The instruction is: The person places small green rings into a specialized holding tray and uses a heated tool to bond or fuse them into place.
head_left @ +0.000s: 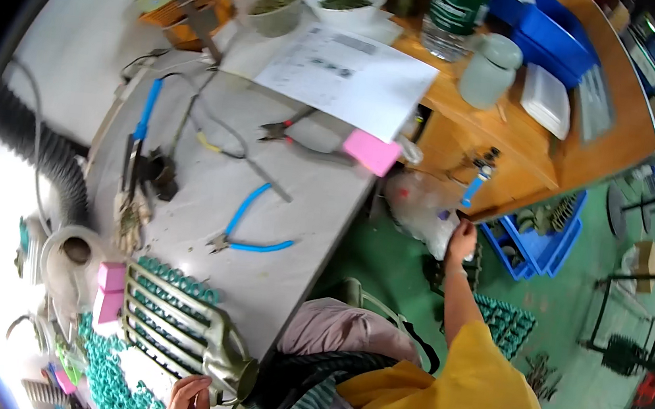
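My left hand [191,404] is at the bottom edge, fingers loosely curled with nothing visible in them, beside the near end of an olive-green slatted frame [171,324]. Teal coiled or linked pieces [114,378] lie around and under that frame on the grey workbench [278,215]. Stretched out to the right, my right hand [461,244] is closed near the edge of a wooden cabinet [509,144]. A small dark thing shows at its fingertips, too small to name. A clear plastic bag [423,206] hangs just left of that hand; whether I touch it cannot be told.
Blue-handled nippers [242,223], red-and-black pliers [291,130] and a pink block [371,152] lie on the bench. Printed paper [349,75] is at the back. Blue crates [540,235] and a teal mat-like piece [503,323] sit on the green floor. A ribbed hose [42,143] runs at left.
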Action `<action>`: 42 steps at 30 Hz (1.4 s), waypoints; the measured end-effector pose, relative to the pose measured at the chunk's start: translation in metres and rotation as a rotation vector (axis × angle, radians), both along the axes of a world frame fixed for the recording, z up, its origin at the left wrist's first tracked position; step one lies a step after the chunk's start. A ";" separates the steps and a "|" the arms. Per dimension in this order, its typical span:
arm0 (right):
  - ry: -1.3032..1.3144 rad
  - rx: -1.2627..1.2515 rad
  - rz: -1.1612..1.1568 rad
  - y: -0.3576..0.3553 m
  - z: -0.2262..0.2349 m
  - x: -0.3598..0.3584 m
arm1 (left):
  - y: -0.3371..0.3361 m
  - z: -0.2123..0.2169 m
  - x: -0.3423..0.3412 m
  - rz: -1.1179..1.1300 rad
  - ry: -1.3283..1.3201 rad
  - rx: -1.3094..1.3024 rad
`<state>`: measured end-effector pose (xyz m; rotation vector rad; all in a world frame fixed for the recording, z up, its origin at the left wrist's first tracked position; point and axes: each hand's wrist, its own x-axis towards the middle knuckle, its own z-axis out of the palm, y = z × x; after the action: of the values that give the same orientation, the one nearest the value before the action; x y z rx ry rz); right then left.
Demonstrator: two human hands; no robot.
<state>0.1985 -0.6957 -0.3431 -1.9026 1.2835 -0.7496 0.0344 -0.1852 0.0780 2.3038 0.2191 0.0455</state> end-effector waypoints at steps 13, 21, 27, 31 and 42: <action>-0.535 1.276 1.397 0.339 0.363 0.179 | 0.040 -0.007 -0.018 0.155 -0.124 -0.212; -0.252 1.491 1.215 0.405 0.375 0.339 | 0.123 -0.053 -0.102 0.658 -0.163 0.692; -0.170 1.270 1.400 0.427 0.385 0.328 | 0.188 -0.110 -0.153 0.813 0.160 0.444; -0.259 1.195 1.463 0.413 0.382 0.336 | 0.207 -0.099 -0.088 0.760 -0.002 0.360; -0.346 1.240 1.520 0.379 0.417 0.248 | 0.331 -0.115 0.038 1.000 0.134 0.456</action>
<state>0.4470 -0.3164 0.0743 -1.0385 -0.2155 0.4706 0.0719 0.1458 -0.0371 2.3889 1.5353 0.4845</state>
